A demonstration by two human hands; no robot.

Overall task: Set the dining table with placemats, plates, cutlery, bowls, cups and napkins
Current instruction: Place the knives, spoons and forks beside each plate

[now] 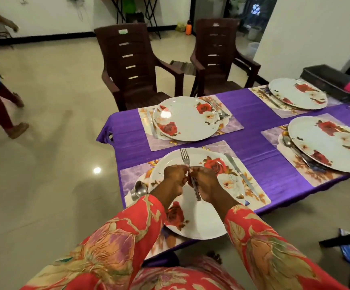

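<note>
Both hands, left hand [173,178] and right hand [206,182], pinch a fork [185,159] pointing twelve o'clock over the near plate [197,225]; a slipping grip could clatter it down.

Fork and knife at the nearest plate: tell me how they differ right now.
The fork is held up over the plate by the left hand and right hand; the knife lies flat, untouched. The fork is above the plate's middle; the knife rests on the placemat beside its right rim. Both are silver metal.
</note>
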